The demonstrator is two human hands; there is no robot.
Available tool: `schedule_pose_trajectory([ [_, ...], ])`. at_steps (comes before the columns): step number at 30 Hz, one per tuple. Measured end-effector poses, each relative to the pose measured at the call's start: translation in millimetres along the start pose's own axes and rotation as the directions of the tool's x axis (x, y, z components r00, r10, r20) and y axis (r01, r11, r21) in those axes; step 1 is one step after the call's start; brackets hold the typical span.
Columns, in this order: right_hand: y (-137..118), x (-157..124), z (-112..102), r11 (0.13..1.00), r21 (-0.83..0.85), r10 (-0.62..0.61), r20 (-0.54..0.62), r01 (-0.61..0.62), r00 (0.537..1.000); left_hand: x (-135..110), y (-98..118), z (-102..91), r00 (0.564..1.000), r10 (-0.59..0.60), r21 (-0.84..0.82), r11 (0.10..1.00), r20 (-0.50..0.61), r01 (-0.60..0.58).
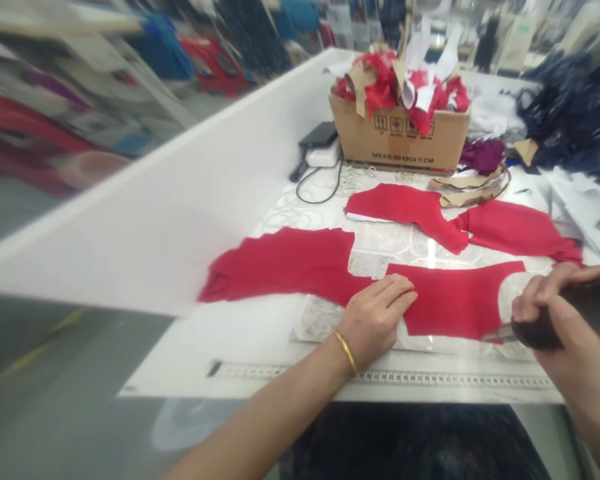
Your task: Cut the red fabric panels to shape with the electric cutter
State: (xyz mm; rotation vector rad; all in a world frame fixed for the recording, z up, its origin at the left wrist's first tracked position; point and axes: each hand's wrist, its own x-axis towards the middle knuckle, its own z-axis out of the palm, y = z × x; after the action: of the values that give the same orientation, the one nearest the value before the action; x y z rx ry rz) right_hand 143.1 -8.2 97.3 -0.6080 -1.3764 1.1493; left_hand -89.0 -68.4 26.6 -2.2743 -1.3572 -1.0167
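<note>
Left hand [373, 321] flat, fingers together, pressing near-left part of red fabric panel [457, 300]. Right hand [555, 317] wrapped tight around dark-handled blade [535, 331], metal tip at panel's near-right edge. Panel lies between hands. Second red panel [280, 265] touches it on left; two more beyond. Tape measure [380, 377] along near table edge; cardboard box [400, 141] of red scraps far.

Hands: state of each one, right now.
Left hand: open, flat on the red fabric, holding nothing.
Right hand: closed, gripping a dark-handled cutter.
</note>
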Motion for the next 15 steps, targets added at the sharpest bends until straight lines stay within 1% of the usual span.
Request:
schedule_pose_trajectory([
  [2, -2, 1, 1, 1.0, -0.004, 0.003, -0.005, -0.003, 1.0, 0, 1, -6.4, 0.999, 0.019, 0.027, 0.999, 0.044, -0.02],
  [5, -4, 4, 4, 0.999, 0.048, 0.027, -0.027, -0.026, 0.999, -3, 5, -19.4, 0.992, 0.026, 0.053, 0.998, 0.126, -0.033],
  [8, 2, 13, 13, 0.994, 0.097, 0.051, -0.033, -0.047, 0.998, -9, 10, -29.2, 0.99, 0.033, 0.042, 0.998, 0.14, -0.039],
  [11, 19, 26, 32, 0.993, 0.111, 0.035, 0.009, -0.035, 0.999, -15, 15, -29.4, 0.99, 0.046, 0.02, 0.999, 0.131, -0.049],
  [15, 44, 45, 68, 0.987, 0.156, -0.049, 0.052, 0.041, 0.997, -23, 15, -19.5, 0.993, 0.03, 0.001, 1.0, 0.117, -0.03],
])
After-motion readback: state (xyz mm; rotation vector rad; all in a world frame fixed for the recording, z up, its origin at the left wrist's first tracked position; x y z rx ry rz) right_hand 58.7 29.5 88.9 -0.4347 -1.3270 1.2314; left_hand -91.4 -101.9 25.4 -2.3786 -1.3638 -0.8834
